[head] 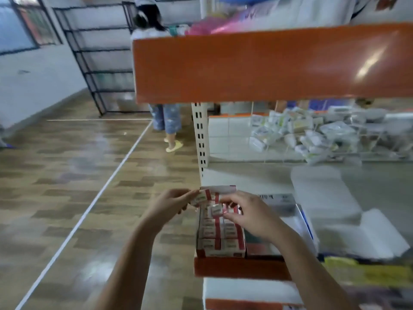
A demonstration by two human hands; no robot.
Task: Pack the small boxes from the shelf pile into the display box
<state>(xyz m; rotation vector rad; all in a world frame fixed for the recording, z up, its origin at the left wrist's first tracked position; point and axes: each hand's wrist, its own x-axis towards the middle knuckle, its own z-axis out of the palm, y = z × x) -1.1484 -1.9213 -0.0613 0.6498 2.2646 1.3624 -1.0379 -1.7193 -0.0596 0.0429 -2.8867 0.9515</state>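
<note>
The red-and-white display box (220, 253) stands on the shelf's front left corner, its rows filled with several small red-and-white boxes (211, 231). My left hand (169, 204) pinches one small box (201, 198) over the display box's far left corner. My right hand (248, 213) pinches another small box (216, 209) just above the far rows. The frame is blurred, so print on the boxes is unreadable.
A white open carton (301, 222) sits right of the display box. A pile of pale packets (301, 133) lies at the shelf's back. An orange shelf edge (268, 63) hangs overhead. A person (165, 117) stands at the aisle end, left of the shelf.
</note>
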